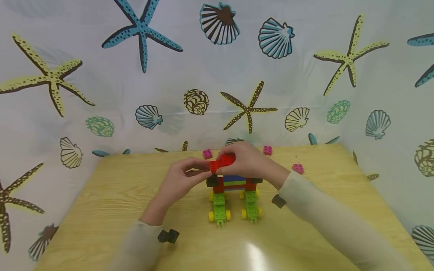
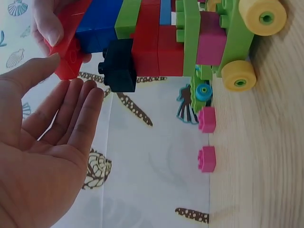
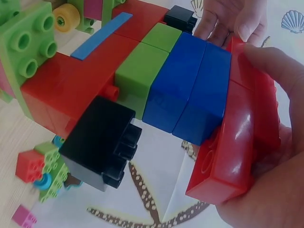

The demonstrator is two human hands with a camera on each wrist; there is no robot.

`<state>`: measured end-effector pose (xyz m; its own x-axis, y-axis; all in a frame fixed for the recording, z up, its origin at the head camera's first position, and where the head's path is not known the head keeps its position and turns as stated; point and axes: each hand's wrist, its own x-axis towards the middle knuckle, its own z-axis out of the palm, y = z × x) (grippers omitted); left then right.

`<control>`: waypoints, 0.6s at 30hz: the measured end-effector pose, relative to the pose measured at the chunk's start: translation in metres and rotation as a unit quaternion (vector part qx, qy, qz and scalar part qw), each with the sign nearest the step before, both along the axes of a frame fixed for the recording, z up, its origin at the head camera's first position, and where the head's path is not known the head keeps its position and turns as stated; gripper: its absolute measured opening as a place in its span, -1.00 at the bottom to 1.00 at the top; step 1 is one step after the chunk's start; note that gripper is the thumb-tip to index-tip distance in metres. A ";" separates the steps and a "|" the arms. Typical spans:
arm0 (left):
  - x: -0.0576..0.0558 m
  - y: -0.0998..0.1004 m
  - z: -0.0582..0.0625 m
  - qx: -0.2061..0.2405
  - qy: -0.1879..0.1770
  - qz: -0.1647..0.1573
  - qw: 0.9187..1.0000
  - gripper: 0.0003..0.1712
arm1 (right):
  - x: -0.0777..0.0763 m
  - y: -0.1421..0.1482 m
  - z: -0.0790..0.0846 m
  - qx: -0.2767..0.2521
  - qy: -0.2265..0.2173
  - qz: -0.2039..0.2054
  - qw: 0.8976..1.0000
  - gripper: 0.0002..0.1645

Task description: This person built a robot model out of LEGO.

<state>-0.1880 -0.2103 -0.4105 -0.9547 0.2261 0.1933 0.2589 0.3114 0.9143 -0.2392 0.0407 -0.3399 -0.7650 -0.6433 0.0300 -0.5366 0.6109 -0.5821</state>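
Observation:
In the head view my right hand (image 1: pixel 245 161) grips red toy building bricks (image 1: pixel 222 162) at the top of a brick figure. Its thumb and fingers curl round them in the right wrist view. My left hand (image 2: pixel 52 128) has nearly straight fingers, with thumb and fingertips at the other end of the red bricks. Under the red lie blue bricks (image 3: pixel 190 85), then green bricks (image 3: pixel 147 61) and a red body (image 3: pixel 80 76) with a blue strip. A black brick (image 3: pixel 97 142) juts from each side. The figure's green feet (image 1: pixel 219 207) have yellow wheels.
Pink bricks (image 1: pixel 207 154) lie behind the figure, with another pink brick (image 1: pixel 298 168) to the right on the wooden table (image 1: pixel 129 195). A small green build (image 3: pixel 50 166) with a red brick stands beyond it. A shell-patterned cloth (image 1: pixel 169 75) hangs behind the table.

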 end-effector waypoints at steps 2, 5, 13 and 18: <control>-0.003 0.008 0.001 -0.003 0.000 0.000 1.000 -0.64 | 0.000 0.008 0.001 0.002 -0.004 -0.007 1.000 -0.57; -0.006 0.016 0.002 -0.006 -0.004 -0.010 1.000 -0.63 | 0.001 0.017 0.001 0.005 -0.014 -0.018 1.000 -0.53; -0.012 0.024 0.002 -0.025 -0.017 -0.018 0.999 -0.63 | 0.003 0.035 0.001 0.013 -0.009 -0.035 0.999 -0.52; -0.025 0.016 -0.003 -0.043 -0.022 0.004 0.999 -0.65 | 0.001 0.049 -0.002 0.018 -0.003 -0.037 0.999 -0.52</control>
<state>-0.2130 -0.1947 -0.4137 -0.9635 0.2327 0.1323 0.2172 0.3908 0.8945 -0.2381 0.0898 -0.3419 -0.8105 -0.5858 0.0033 -0.4861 0.6694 -0.5619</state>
